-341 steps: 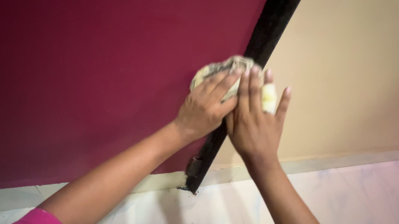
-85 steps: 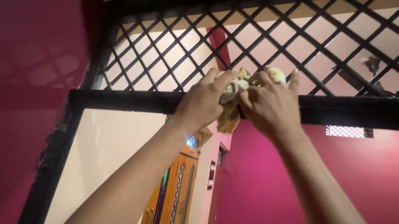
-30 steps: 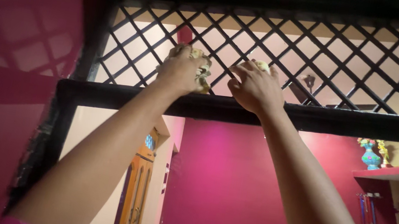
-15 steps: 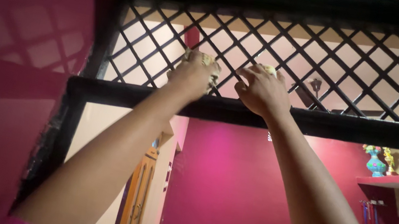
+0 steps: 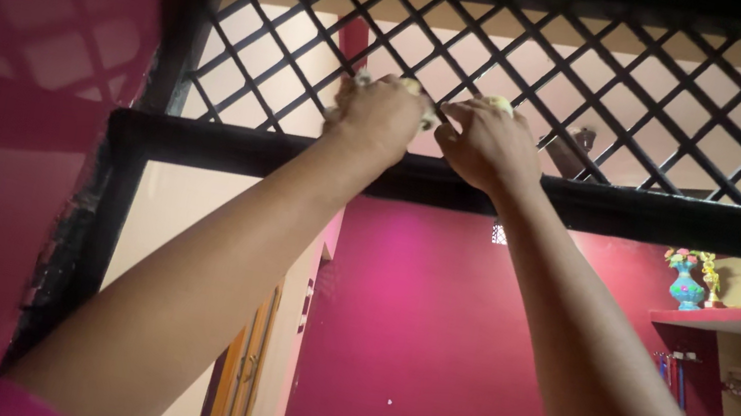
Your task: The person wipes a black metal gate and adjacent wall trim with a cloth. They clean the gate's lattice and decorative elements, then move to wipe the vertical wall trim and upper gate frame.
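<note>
Your left hand (image 5: 376, 118) is bunched on the cloth (image 5: 416, 94) against the grille (image 5: 618, 69) — soft, light, crushable. Your right hand (image 5: 489, 143), beside it, pinches a pale wad (image 5: 498, 105).

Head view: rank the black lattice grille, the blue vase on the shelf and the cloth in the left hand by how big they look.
1. Black lattice grille, by far the largest; it spans the frame.
2. Blue vase and cloth: unsure. The left hand hides most of the cloth, and the vase stands farther away.
</note>
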